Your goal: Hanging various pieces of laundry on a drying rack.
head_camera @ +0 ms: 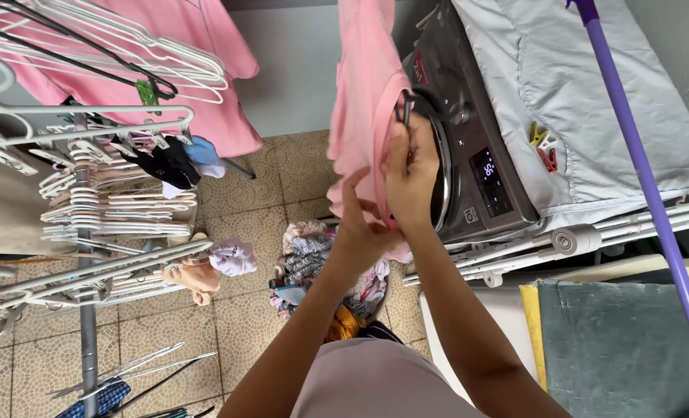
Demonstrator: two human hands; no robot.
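Observation:
I hold up a pink garment (364, 93) in front of me. My right hand (410, 174) grips its edge together with a black hanger (406, 104) that pokes into the cloth. My left hand (360, 228) pinches the lower hem of the same garment from below. Under my arms a basket of mixed damp laundry (313, 259) stands on the tiled floor.
A grey washing machine (476, 155) with a lit display stands right behind the garment, its top covered by a grey cloth with coloured pegs (542, 147). A drying rack (89, 193) full of white hangers is on the left, another pink garment (205, 62) on it. A purple pole (646, 178) leans at the right.

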